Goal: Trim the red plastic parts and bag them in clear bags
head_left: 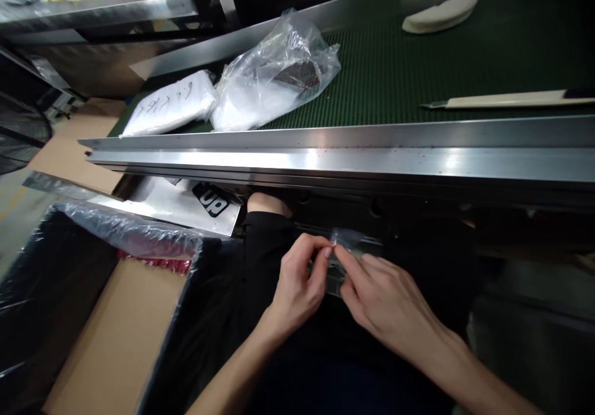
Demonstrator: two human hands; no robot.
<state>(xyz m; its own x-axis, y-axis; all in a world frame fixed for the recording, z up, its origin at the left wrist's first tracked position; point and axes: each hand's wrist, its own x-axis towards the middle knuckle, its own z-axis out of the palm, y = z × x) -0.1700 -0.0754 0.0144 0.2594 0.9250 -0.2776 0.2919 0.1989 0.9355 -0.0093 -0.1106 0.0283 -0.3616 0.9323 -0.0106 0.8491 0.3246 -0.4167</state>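
A small clear plastic bag (348,238) is between my two hands, low over my lap and below the conveyor's front edge. My left hand (300,275) pinches its upper edge between thumb and forefinger. My right hand (383,291) meets it there, its forefinger tip pressed to the plastic next to the left fingertips and its other fingers curled. Part of the bag shows beneath and between the hands; whatever is inside it cannot be made out against the dark clothing.
A metal rail (325,155) edges the green conveyor belt (372,74). On the belt are a white packet with handwriting (170,105), a clear bag with white contents (274,80), a pale curved piece (441,15) and a craft knife (506,100). A plastic-lined carton (121,316) stands lower left.
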